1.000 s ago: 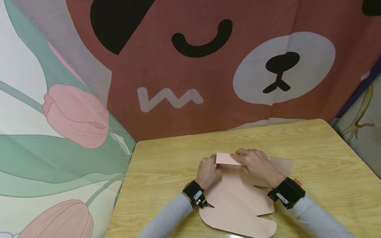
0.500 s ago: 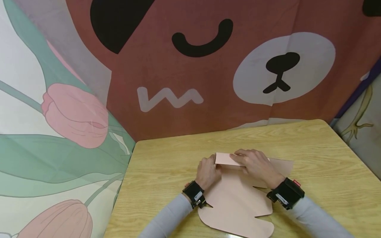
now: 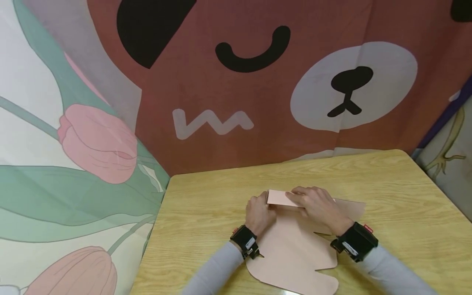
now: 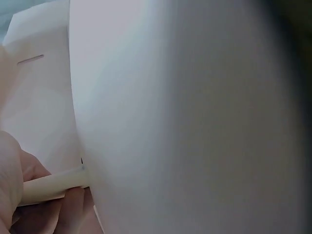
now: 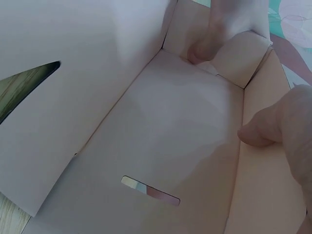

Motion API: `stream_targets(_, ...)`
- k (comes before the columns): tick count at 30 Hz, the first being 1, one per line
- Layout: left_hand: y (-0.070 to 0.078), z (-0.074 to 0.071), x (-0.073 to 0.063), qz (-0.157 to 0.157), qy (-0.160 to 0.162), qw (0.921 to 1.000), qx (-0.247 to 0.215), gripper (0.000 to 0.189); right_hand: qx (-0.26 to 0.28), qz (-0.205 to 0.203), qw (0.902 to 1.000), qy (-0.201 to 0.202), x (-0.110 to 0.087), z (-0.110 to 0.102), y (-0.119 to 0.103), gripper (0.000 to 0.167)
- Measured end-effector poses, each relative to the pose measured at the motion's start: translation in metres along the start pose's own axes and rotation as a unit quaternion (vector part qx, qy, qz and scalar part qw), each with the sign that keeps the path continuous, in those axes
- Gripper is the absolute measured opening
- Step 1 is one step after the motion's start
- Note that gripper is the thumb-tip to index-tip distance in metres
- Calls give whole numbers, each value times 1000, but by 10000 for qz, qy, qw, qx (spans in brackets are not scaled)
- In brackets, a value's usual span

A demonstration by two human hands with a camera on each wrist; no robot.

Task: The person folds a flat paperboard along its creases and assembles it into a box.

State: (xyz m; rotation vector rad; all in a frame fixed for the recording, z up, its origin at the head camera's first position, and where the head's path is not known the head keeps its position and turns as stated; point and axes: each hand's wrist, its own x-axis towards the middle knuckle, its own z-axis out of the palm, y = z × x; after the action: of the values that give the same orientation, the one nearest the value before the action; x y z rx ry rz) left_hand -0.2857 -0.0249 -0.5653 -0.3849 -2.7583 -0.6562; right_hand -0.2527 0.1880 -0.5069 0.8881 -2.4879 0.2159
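Observation:
A pale pink cardboard box [image 3: 291,250], partly folded, has its broad notched panel lying towards me and a low wall raised along its far side. My left hand [image 3: 259,213] grips the far left corner. In the right wrist view its thumb [image 5: 207,46] presses inside the end flap. Across the raised wall lies my right hand [image 3: 321,207], thumb inside against the side wall [image 5: 263,180] and fingers over its outer face. A narrow slot cuts the panel between the walls. The left wrist view shows the left fingers [image 4: 73,209] around a pale rounded edge [image 4: 51,186].
The wood-grain table [image 3: 206,213] extends around the cardboard. A flap [image 3: 352,209] sticks out to the right beyond the right hand. Behind the table hangs a cloth [image 3: 206,151] with a bear print, and a tulip-print cloth [image 3: 99,143] hangs on the left.
The near end of the cardboard has shifted slightly left. Both hands keep their hold on the far wall almost unmoved; the head view has tilted a little.

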Motion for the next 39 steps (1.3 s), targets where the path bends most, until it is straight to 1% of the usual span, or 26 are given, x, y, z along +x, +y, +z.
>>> stream_targets(4, 2, 4, 0, -106, 208, 9997, 96, 23, -38, 12, 10000, 17, 0, 0, 0, 50)
stream_targets(6, 2, 6, 0, -169, 279, 9995, 53, 23, -55, 22, 10000, 26, 0, 0, -1, 50)
stream_targets(10, 1, 6, 0, -215, 305, 9993, -23, 20, -6, 88, 9999, 59, 0, 1, -2, 51)
stream_targets(13, -1, 4, -1, -131, 183, 9997, -64, 20, 130, 144, 9998, 83, -3, 3, -3, 49)
stream_targets(15, -3, 2, -3, -85, 4, 9998, -177, 22, 221, 157, 9996, 94, -5, 5, -4, 47)
stream_targets(19, -6, -5, -9, -34, -383, 9977, -566, 27, 316, 179, 9992, 191, -9, 8, -4, 42)
stream_targets(21, -6, -9, -11, -16, -523, 9962, -701, 30, 341, 181, 9990, 240, -10, 8, -4, 40)
stream_targets(24, -5, -17, -12, 119, -597, 9953, -752, 44, 426, 184, 9986, 267, -10, 8, -3, 40)
stream_targets(25, -4, -21, -12, 188, -613, 9953, -728, 52, 444, 189, 9985, 255, -11, 7, -2, 41)
stream_targets(27, 1, -27, -12, 467, -593, 9953, -613, 66, 470, 241, 9984, 215, -12, 4, -2, 45)
stream_targets(29, 7, -34, -9, 921, -543, 9934, -420, 77, 495, 308, 9982, 169, -13, 2, -2, 49)
stream_targets(30, 11, -38, -8, 1175, -523, 9913, -295, 79, 509, 343, 9980, 160, -14, 1, -2, 50)
stream_targets(32, 19, -43, -3, 1688, -471, 9845, 39, 79, 570, 378, 9976, 129, -14, -2, -2, 52)
stream_targets(34, 27, -46, 1, 2073, -478, 9764, 370, 75, 626, 362, 9973, 83, -13, -5, -2, 53)
stream_targets(36, 33, -48, 3, 2254, -546, 9705, 661, 73, 643, 313, 9974, 15, -13, -7, -2, 54)
stream_targets(39, 38, -47, 4, 2335, -682, 9661, 869, 71, 606, 260, 9978, -75, -14, -12, -2, 53)
